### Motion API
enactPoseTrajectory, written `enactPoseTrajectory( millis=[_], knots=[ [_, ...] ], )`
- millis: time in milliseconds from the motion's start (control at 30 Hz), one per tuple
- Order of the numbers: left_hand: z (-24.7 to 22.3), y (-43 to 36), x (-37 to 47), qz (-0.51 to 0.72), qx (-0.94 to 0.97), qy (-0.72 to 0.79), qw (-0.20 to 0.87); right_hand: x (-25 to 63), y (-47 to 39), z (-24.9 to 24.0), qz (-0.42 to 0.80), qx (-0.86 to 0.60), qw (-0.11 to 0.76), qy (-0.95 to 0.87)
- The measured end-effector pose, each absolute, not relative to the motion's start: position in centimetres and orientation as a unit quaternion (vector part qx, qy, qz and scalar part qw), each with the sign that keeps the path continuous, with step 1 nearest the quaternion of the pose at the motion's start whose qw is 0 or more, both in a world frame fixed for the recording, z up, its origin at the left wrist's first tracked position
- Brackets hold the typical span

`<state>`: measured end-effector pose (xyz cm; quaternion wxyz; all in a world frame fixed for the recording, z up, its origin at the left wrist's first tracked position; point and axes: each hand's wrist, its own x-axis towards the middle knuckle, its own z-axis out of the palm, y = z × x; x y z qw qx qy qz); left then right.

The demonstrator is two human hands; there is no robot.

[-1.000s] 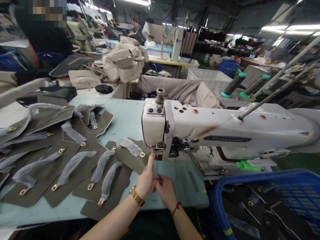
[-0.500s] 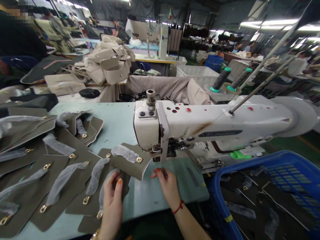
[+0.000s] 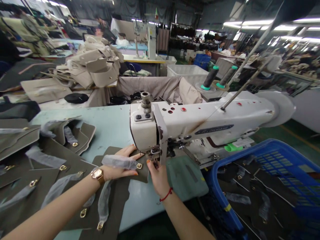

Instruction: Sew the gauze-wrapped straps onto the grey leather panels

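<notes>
A dark grey-green panel [image 3: 143, 174] with a plastic-wrapped strap [image 3: 118, 162] and gold clasp lies at the needle end of the white sewing machine [image 3: 190, 123]. Spread over that panel, my left hand [image 3: 120, 166] has its fingers apart, partly beneath the wrapped strap. My right hand [image 3: 158, 175] is closed at the panel's right edge, just below the presser area; its fingertips are partly hidden, and what they grip cannot be made out. More panels with wrapped straps [image 3: 103, 203] lie left of and below my left hand.
At the right stands a blue basket [image 3: 225, 200] holding similar panels. Beige pieces [image 3: 92, 63] are heaped behind the table on the left. Two thread cones [image 3: 210, 78] stand behind the machine, near a cloth-lined bin [image 3: 150, 85]. People sit farther back.
My left hand has moved forward and right from the lower panels and opened on the panel at the machine. My right hand has moved slightly up-left; the small dark tool in it no longer shows clearly.
</notes>
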<state>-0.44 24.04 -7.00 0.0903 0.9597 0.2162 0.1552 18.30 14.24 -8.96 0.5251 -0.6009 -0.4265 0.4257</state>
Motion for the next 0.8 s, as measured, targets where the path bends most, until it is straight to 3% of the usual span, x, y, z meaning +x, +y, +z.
enactPoseTrajectory(
  millis=[200, 800],
  knots=[
    [-4.8, 21.7, 0.2, 0.131, 0.954, 0.268, 0.029, 20.0, 14.3, -8.3, 0.451, -0.551, 0.532, -0.458],
    [-2.1, 19.0, 1.9, 0.09, 0.932, 0.352, -0.009, 20.2, 14.5, -8.6, 0.514, -0.547, 0.536, -0.386]
  ],
)
